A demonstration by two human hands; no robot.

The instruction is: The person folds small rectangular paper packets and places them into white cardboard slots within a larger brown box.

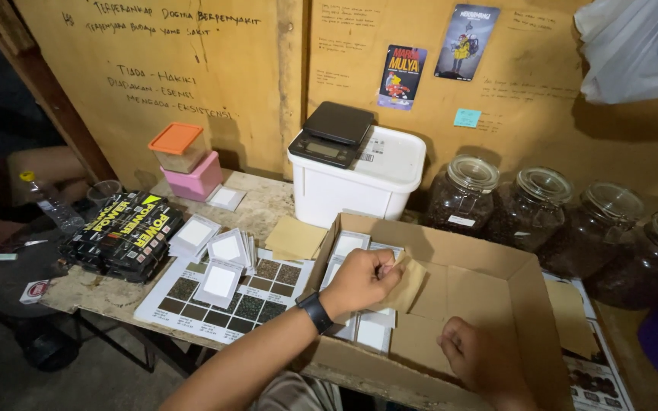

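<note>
Over at the far left of the counter (108, 293), a stack of black packets (123, 234) sits beside an orange-lidded tub (178, 148) on a pink box (194, 177). Moving along, white window pouches (222, 255) lie fanned across a printed colour chart (226, 303), with a flat brown envelope (293, 238) just beyond them. Behind, a black scale (331, 132) rests on a white lidded bin (359, 176). Now the action: the left hand (359, 280), a dark watch on its wrist, reaches into the open cardboard box (527, 320), its grip pinched narrow on a small brown paper pouch (405, 285) held just above more white pouches (365, 329) packed in the box's left end. The right hand (477, 358) lies low on the box's bare floor near its front wall, fingers curled, holding nothing that shows. Further right, four glass jars (531, 205) of dark beans line the plywood wall.
</note>
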